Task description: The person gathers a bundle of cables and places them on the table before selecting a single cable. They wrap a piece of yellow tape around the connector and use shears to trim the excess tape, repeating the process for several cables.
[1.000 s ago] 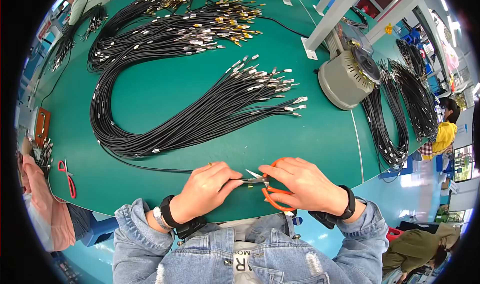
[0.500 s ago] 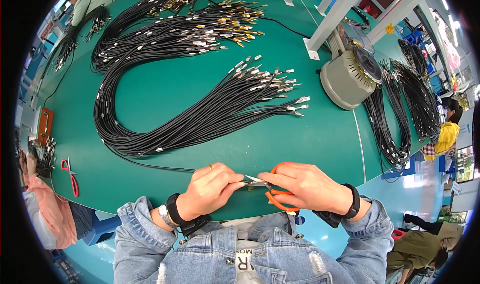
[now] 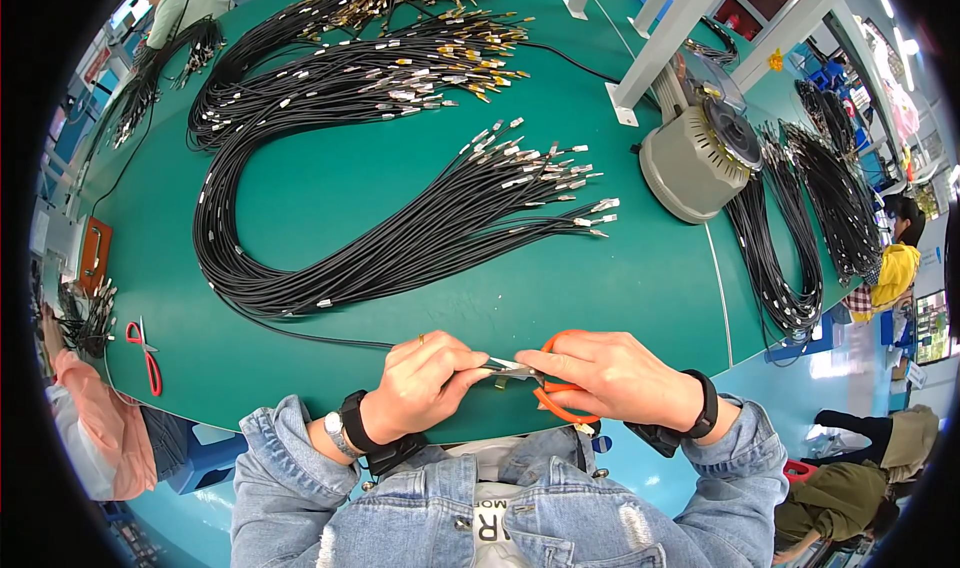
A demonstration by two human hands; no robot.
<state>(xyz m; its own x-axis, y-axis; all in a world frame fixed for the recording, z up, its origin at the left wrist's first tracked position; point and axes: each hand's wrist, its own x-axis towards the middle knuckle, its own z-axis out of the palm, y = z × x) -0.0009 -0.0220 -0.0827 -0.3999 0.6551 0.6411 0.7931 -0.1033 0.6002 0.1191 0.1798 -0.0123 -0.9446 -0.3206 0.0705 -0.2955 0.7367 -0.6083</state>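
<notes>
Two hands met at the near edge of the green bench (image 3: 300, 198): the left hand (image 3: 425, 386) pinched the metal end of a black cable (image 3: 300, 334). The right hand (image 3: 610, 376) gripped orange scissors (image 3: 552, 396), blades touching that cable end.

Few items here.

- White patch label (image 3: 490, 521): rectangular, dark lettering, sewn on the denim waistband at the lower edge, below and between my left hand (image 3: 425, 383) and right hand (image 3: 610, 373).
- Small yellow tag (image 3: 775, 60): hangs by the white frame posts, upper right, beside the grey round machine.
- Flat orange-brown box (image 3: 93, 253): rectangular, lying at the table's left edge. I can't tell whether it is a package.
</notes>
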